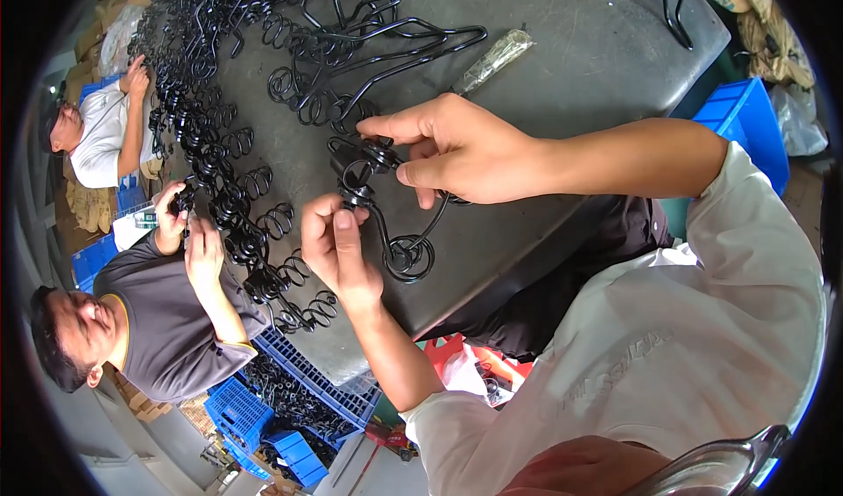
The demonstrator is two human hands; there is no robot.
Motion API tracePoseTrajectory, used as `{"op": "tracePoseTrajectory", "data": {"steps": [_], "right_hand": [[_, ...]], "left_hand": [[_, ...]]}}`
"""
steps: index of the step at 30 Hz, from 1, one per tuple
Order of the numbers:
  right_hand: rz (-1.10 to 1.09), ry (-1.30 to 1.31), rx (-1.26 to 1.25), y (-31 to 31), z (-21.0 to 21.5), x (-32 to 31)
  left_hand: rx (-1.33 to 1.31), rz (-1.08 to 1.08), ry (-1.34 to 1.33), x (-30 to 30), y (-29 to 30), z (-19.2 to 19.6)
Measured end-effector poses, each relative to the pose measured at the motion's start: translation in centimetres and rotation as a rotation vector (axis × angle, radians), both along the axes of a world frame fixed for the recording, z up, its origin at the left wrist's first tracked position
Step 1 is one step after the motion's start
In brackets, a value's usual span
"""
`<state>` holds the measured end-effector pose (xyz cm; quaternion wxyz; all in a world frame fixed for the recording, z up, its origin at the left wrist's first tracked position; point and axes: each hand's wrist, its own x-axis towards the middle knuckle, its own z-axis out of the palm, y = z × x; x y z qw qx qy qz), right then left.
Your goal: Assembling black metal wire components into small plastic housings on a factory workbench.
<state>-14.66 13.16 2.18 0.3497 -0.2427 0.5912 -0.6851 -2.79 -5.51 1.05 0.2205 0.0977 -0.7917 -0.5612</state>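
Note:
Both hands are at a black bent-wire piece with coils [407,257], held just above the table. My left hand [341,255] has thumb and fingertips pinched on its end, just below a black ring-shaped part [356,176]. From the other side, my right hand [470,149] closes thumb and index finger about the upper end of the same piece, near a small dark fitting. Its fingers partly hide that fitting, so its exact form is unclear. The wire's round coil hangs between my wrists, toward me.
Black coiled springs [255,180] lie heaped along the table's left side. Larger bent wire pieces [395,44] and a clear-wrapped stick [496,60] lie beyond my hands. Two people sit at the left, one handling a black part. Blue crates [239,411] stand below; a blue bin [746,127] is at right.

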Motion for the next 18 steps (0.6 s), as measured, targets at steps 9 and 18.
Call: {"op": "tracePoseTrajectory", "data": {"steps": [9, 18], "right_hand": [[-0.013, 0.016, 0.014, -0.2, -0.5, 0.0], [-0.011, 0.011, 0.012, 0.0, -0.2, -0.3]], "left_hand": [[0.097, -0.045, -0.022, 0.5, -0.3, -0.4], [0.250, -0.100, 0.018, 0.1, -0.7, -0.3]]}}
